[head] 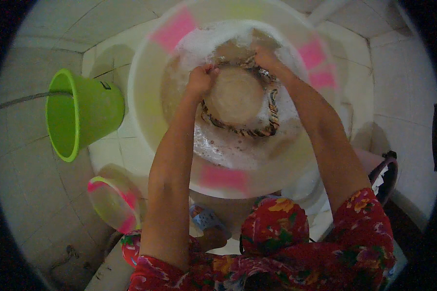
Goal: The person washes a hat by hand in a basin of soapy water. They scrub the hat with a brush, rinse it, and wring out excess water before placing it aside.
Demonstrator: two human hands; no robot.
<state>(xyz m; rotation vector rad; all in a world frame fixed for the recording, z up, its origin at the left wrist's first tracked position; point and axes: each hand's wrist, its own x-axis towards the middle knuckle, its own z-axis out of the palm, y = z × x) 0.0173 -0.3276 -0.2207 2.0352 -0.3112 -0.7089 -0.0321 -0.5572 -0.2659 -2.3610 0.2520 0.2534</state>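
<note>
In front of me stands a large translucent plastic basin (145,87) with pink patches, holding brownish, foamy water. A wet, twisted strip (273,109), patterned dark and tan like cloth, curves in a rough ring inside it. My left hand (201,79) is closed on the ring's upper left part. On the upper right, my right hand (267,61) grips the ring, its fingers partly blurred. Within the ring shows a round tan surface (235,94) with faint circles; whether it is the basin's bottom or part of an object, I cannot tell. White suds (204,145) float around.
A green bucket (98,109) with a hose (25,100) running into its mouth is on the left. Below it is a smaller basin (111,207) with pink patches. At right, a dark-rimmed container (384,174) is near my arm. Tiled walls (400,83) enclose the space.
</note>
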